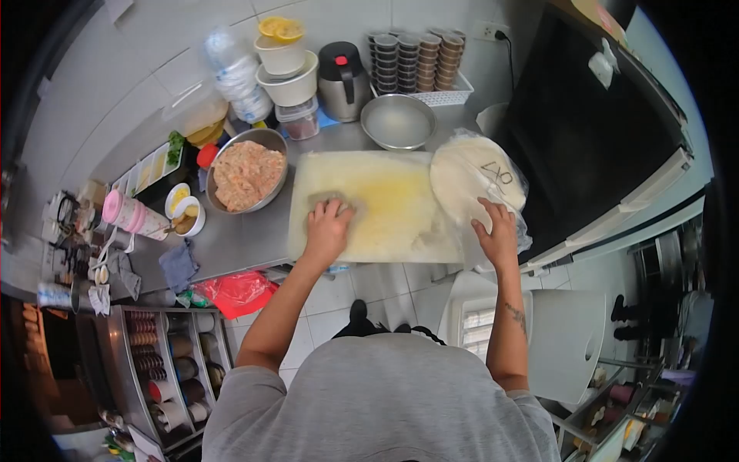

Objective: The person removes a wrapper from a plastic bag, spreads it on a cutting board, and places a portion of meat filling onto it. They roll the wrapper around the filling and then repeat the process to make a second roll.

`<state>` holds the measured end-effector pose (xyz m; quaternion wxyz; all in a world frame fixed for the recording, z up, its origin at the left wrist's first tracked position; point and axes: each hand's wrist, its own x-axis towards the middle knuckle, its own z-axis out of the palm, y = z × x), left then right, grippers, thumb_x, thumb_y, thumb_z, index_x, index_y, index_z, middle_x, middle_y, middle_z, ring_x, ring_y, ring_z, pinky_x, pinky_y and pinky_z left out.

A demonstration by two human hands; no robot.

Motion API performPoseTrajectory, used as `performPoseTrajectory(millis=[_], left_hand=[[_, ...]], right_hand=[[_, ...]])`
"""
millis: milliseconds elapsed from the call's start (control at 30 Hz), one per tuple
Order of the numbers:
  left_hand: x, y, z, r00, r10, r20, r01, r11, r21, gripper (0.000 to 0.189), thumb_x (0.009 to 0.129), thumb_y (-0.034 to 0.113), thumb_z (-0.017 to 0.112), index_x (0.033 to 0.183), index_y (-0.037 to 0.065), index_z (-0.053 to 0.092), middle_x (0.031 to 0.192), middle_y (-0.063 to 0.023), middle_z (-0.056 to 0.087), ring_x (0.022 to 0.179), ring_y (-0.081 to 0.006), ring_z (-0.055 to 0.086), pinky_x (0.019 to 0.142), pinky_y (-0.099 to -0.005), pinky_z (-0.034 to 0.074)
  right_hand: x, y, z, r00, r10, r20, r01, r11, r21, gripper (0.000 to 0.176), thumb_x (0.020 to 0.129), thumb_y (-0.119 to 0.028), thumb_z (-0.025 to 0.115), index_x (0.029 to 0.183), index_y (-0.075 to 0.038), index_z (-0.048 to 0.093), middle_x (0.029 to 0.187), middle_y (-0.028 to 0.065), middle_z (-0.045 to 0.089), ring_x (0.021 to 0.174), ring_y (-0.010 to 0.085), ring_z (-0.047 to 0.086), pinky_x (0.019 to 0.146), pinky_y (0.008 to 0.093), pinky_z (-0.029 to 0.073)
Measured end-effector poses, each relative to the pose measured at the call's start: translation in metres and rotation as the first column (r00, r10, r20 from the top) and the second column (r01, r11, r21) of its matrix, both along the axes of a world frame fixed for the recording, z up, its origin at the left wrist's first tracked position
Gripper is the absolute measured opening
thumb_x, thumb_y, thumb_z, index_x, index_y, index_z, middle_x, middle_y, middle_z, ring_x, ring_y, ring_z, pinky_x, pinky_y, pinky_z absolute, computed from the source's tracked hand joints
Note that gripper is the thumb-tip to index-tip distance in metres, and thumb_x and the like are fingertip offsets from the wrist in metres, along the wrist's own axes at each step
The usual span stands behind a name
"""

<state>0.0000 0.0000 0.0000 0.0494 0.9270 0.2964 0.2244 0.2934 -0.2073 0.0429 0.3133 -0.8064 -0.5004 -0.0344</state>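
Note:
My left hand (329, 229) rests on the left part of a pale, yellow-stained cutting board (385, 231), its fingers stretched forward and slightly apart. Over the near edge of a clear plastic bag holding a stack of round, flat, cream-coloured dough sheets (462, 173) is my right hand (497, 231), thumb and fingers spread. Black handwriting marks the bag, which overlaps the board's right edge. A steel bowl of pinkish ground filling (246, 175) stands left of the board. Behind the board sits an empty-looking shallow metal bowl (398, 123).
At the back are a steel thermos jug (343, 85), stacked white tubs (289, 85) and a white basket (450, 95) with stacked sauce cups. Small white bowls (187, 217), a pink tumbler (132, 214) and a blue cloth (178, 263) lie left. A large black panel (593, 131) borders the right.

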Motion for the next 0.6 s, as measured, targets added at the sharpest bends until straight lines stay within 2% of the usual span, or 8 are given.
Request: performPoseTrajectory(millis=[100, 200, 267, 367, 400, 500, 567, 600], left_hand=[[-0.055, -0.014, 0.008, 0.998, 0.046, 0.051, -0.045, 0.999, -0.03, 0.037, 0.069, -0.001, 0.06, 0.106, 0.006, 0.061, 0.119, -0.0181, 0.052, 0.107, -0.0386, 0.048, 0.089, -0.0485, 0.042], [-0.117, 0.004, 0.032, 0.914, 0.375, 0.156, -0.377, 0.926, -0.018, 0.037, 0.07, -0.002, 0.06, 0.105, 0.005, 0.058, 0.118, -0.0185, 0.051, 0.107, -0.0405, 0.047, 0.092, -0.0486, 0.04], [-0.166, 0.032, 0.008, 0.805, 0.52, 0.285, -0.538, 0.843, -0.019, 0.038, 0.072, 0.004, 0.064, 0.109, 0.006, 0.056, 0.118, -0.0188, 0.05, 0.109, -0.0409, 0.047, 0.093, -0.0501, 0.038], [-0.189, 0.049, -0.001, 0.758, 0.65, -0.05, -0.649, 0.76, 0.036, 0.04, 0.075, 0.013, 0.069, 0.112, 0.007, 0.054, 0.118, -0.0181, 0.05, 0.111, -0.0394, 0.047, 0.093, -0.0515, 0.037], [-0.181, 0.043, 0.007, 0.726, 0.683, -0.076, -0.65, 0.719, 0.246, 0.038, 0.077, 0.019, 0.07, 0.11, 0.008, 0.056, 0.116, -0.0154, 0.051, 0.112, -0.0373, 0.048, 0.092, -0.0522, 0.037], [-0.143, 0.032, 0.066, 0.837, 0.544, 0.062, -0.548, 0.827, 0.127, 0.033, 0.078, 0.017, 0.07, 0.107, 0.007, 0.058, 0.113, -0.0147, 0.055, 0.11, -0.0363, 0.051, 0.091, -0.0481, 0.04], [-0.106, 0.038, 0.078, 0.937, 0.202, 0.286, -0.15, 0.969, -0.195, 0.024, 0.081, 0.002, 0.061, 0.105, 0.006, 0.059, 0.109, -0.0167, 0.06, 0.106, -0.0359, 0.056, 0.089, -0.042, 0.045], [-0.073, 0.031, 0.083, 0.886, 0.02, 0.462, 0.13, 0.948, -0.29, 0.025, 0.081, -0.003, 0.057, 0.105, 0.006, 0.059, 0.109, -0.0173, 0.06, 0.106, -0.0355, 0.057, 0.09, -0.0405, 0.046]], right_hand=[[0.008, -0.007, -0.027, 0.995, -0.025, -0.093, 0.013, 0.991, -0.133, 0.028, 0.079, -0.011, 0.07, 0.106, -0.007, 0.063, 0.094, 0.0093, 0.063, 0.086, 0.0275, 0.058, 0.077, 0.0368, 0.048], [0.02, 0.018, -0.04, 0.951, -0.003, -0.308, 0.024, 0.998, 0.065, 0.02, 0.084, -0.011, 0.068, 0.103, -0.006, 0.063, 0.088, 0.0039, 0.064, 0.076, 0.0214, 0.059, 0.069, 0.0324, 0.048], [0.019, 0.033, -0.031, 0.901, 0.036, -0.432, 0.073, 0.97, 0.233, 0.017, 0.088, -0.011, 0.065, 0.104, -0.005, 0.061, 0.086, 0.0003, 0.064, 0.071, 0.0174, 0.058, 0.066, 0.0304, 0.048], [0.018, 0.056, 0.002, 0.713, 0.119, -0.691, 0.05, 0.974, 0.219, 0.022, 0.095, -0.011, 0.056, 0.116, -0.005, 0.058, 0.097, 0.0006, 0.066, 0.086, 0.0145, 0.06, 0.076, 0.0299, 0.048], [0.007, 0.057, 0.024, 0.696, 0.142, -0.704, 0.035, 0.972, 0.231, 0.026, 0.095, -0.007, 0.053, 0.121, -0.004, 0.056, 0.103, 0.0026, 0.065, 0.093, 0.0159, 0.06, 0.08, 0.0303, 0.047], [-0.016, 0.061, 0.058, 0.668, 0.213, -0.713, -0.02, 0.963, 0.269, 0.041, 0.093, 0.003, 0.045, 0.133, -0.004, 0.05, 0.122, 0.0075, 0.062, 0.114, 0.0196, 0.057, 0.093, 0.0316, 0.044], [-0.004, 0.056, 0.034, 0.679, 0.267, -0.684, -0.092, 0.955, 0.282, 0.052, 0.089, 0.01, 0.04, 0.138, -0.005, 0.047, 0.134, 0.0094, 0.056, 0.126, 0.0216, 0.051, 0.1, 0.0324, 0.041], [-0.005, 0.056, 0.027, 0.644, 0.295, -0.706, -0.107, 0.948, 0.299, 0.055, 0.086, 0.012, 0.04, 0.138, -0.005, 0.047, 0.136, 0.0094, 0.055, 0.127, 0.0222, 0.051, 0.101, 0.033, 0.04]])
